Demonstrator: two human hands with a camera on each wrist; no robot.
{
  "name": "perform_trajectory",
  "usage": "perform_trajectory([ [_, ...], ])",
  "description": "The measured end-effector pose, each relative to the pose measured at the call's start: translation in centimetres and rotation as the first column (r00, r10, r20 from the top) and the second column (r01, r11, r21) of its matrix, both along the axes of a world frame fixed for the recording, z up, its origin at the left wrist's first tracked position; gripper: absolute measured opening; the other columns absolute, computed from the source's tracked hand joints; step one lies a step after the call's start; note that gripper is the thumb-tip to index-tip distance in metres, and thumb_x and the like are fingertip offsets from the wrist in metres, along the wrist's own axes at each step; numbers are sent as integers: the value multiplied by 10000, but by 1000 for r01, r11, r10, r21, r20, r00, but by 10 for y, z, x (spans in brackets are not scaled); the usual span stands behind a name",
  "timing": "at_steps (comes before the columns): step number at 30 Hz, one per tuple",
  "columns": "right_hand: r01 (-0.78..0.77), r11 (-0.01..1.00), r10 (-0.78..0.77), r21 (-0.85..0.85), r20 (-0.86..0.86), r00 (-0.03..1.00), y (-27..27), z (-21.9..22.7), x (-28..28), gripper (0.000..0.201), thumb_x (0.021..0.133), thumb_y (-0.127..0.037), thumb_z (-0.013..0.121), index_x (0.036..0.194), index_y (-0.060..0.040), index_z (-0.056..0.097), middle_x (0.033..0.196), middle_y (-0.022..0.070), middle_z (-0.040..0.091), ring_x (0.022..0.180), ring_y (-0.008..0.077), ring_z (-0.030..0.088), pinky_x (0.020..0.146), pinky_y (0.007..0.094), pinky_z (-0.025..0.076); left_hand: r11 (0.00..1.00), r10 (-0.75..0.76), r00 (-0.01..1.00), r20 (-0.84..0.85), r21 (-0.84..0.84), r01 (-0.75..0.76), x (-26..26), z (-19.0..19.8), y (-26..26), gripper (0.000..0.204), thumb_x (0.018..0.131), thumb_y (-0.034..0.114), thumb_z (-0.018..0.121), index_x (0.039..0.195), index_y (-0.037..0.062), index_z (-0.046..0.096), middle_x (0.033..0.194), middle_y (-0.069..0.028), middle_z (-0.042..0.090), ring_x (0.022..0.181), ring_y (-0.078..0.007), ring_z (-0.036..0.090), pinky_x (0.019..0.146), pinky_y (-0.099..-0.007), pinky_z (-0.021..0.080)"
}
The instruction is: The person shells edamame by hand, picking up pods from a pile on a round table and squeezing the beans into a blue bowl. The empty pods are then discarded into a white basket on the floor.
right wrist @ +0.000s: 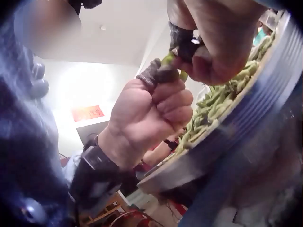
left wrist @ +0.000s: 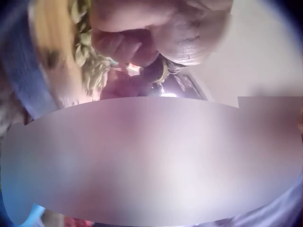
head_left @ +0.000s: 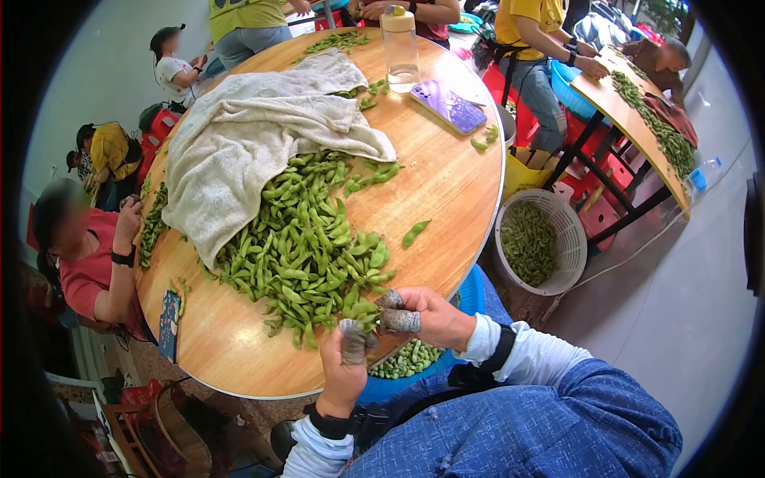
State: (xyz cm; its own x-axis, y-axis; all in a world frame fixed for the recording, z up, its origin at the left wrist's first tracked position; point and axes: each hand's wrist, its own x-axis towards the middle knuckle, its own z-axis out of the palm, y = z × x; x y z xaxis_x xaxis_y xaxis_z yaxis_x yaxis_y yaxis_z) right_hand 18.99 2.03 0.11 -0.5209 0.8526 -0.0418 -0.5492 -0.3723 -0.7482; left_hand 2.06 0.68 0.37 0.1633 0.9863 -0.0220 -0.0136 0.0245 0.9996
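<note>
My left hand (head_left: 343, 373) and right hand (head_left: 437, 320) meet at the near edge of the round table, with dark grey wrappings on thumbs and fingertips. A green soybean pod (right wrist: 168, 59) shows between them in the right wrist view, pinched by both hands and mostly covered by the fingertips. The fingers of the left hand (right wrist: 137, 116) are curled in. Just beyond the hands lies a large heap of green soybean pods (head_left: 299, 239). Below them, a blue basin (head_left: 472, 299) holds shelled green beans (head_left: 410, 358). Much of the left wrist view is blurred.
A pale towel (head_left: 231, 151) covers the heap's far part. A bottle (head_left: 400, 52), a purple phone (head_left: 450, 106) and a dark blue box (head_left: 169, 327) stand or lie on the wooden table (head_left: 446, 199). A white basket (head_left: 566, 231) of pods is at right. Other people sit around.
</note>
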Motion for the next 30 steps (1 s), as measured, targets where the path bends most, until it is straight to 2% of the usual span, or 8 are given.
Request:
perform_trajectory([
  [3,-45,995,56,-87,133,990,1,22,8,197,866,-118,511,1020,-1,547,943,21,593,866,96,539,799,244,431,854,39,865,-500,466,231,-3,2,7,160,852,128,479,839,-18,542,690,-12,553,612,-89,503,530,-236,406],
  [7,-40,991,25,129,117,993,0,11,8,200,864,-103,512,1024,14,538,966,26,592,884,111,544,804,248,432,994,-105,994,-22,9,105,1,9,6,188,860,182,488,850,3,544,656,-13,522,528,-100,442,474,-220,349],
  [9,28,961,-74,274,161,984,-3,9,5,185,860,-97,515,996,26,537,952,28,595,877,107,542,781,251,436,937,-52,922,384,-299,178,0,8,8,251,862,267,499,896,23,548,669,-17,524,478,-84,386,449,-190,298],
  [12,-19,818,-236,575,366,900,3,6,10,174,854,-105,524,960,33,535,898,53,601,837,98,531,734,260,439,856,41,859,511,-461,234,-2,12,11,282,864,298,491,910,25,546,667,-14,522,473,-67,367,436,-184,270],
  [13,-77,740,-309,668,440,843,5,5,12,173,852,-110,527,949,34,535,875,66,604,819,94,527,716,263,439,865,32,877,480,-452,216,0,13,11,280,863,297,496,909,26,544,667,-10,520,476,-63,367,437,-181,269],
  [16,25,906,-216,422,411,886,0,10,9,145,827,-108,549,893,20,544,755,109,576,714,104,510,644,283,432,926,-49,941,335,-337,168,3,14,10,260,857,281,515,901,25,536,677,-3,521,495,-56,383,445,-180,281],
  [21,1,924,-244,384,585,774,-3,16,7,126,789,-100,557,817,22,544,655,135,524,595,154,471,566,308,410,983,-167,983,-79,60,172,6,14,8,183,837,159,564,923,0,540,710,17,522,601,-38,451,502,-195,361],
  [30,-40,838,-352,545,595,723,-3,27,10,128,748,-112,560,753,12,527,680,209,517,620,337,517,563,370,410,942,-238,971,0,-243,231,1,22,11,145,845,171,515,836,27,516,671,10,527,555,-44,470,489,-174,382],
])
